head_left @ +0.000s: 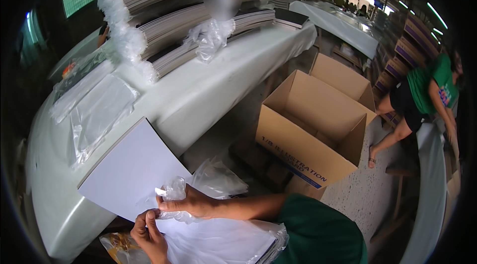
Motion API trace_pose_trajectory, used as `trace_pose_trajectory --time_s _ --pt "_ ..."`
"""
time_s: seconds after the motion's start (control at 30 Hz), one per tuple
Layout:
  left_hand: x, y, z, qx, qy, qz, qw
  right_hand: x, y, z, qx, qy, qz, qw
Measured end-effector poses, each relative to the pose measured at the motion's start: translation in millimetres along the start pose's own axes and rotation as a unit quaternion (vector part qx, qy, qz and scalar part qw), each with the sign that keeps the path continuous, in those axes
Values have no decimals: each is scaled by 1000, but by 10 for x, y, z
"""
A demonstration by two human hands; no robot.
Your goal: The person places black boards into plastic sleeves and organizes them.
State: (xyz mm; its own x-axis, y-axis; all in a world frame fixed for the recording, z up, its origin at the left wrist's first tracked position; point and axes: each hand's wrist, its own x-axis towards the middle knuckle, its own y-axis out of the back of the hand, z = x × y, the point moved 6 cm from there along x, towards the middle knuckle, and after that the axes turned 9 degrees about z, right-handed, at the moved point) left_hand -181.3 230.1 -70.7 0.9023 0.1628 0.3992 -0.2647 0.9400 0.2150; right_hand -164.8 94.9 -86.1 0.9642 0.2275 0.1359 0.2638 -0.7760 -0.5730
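Note:
In my right hand (191, 203) is a bunched piece of clear plastic wrap (175, 188), gripped between thumb and fingers. My left hand (149, 236) is close below it, thumb and fingertips pinched together at the edge of the plastic; exactly what lies between them is too small to make out. Under both hands rests a white pack in clear plastic (218, 236), its stacked edges showing at the right end. Just beyond, a large white board (134, 169) leans over the table's edge.
Flat plastic sleeves (102, 107) lie on the pale covered table (169, 100), with tall board stacks (174, 20) behind. Open cardboard boxes (308, 139) stand to the right. A person in a green shirt (430, 85) bends at another table at far right, near piled cartons (412, 45).

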Motion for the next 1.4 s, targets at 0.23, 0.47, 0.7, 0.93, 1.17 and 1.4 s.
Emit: trace_pose_trajectory --time_s 0.23,0.47,0.7,0.93,1.17,1.4 --pt "-70 -68 184 -124 -38 -40 991 -69 -46 -136 -28 61 23 998" --pt "-82 20 72 -101 3 -32 994 -120 -18 -261 -122 102 26 987" --pt "-112 -125 130 -164 0 -30 986 -98 -48 -140 -94 95 10 991" --pt "-94 -49 80 -152 -7 -50 987 -115 -24 -202 -126 100 3 987" --pt "-70 -86 51 -78 -20 -50 995 -111 -86 -138 -89 64 -43 993" --pt "25 -3 135 -88 -46 -41 994 -12 22 -9 -73 31 44 996"
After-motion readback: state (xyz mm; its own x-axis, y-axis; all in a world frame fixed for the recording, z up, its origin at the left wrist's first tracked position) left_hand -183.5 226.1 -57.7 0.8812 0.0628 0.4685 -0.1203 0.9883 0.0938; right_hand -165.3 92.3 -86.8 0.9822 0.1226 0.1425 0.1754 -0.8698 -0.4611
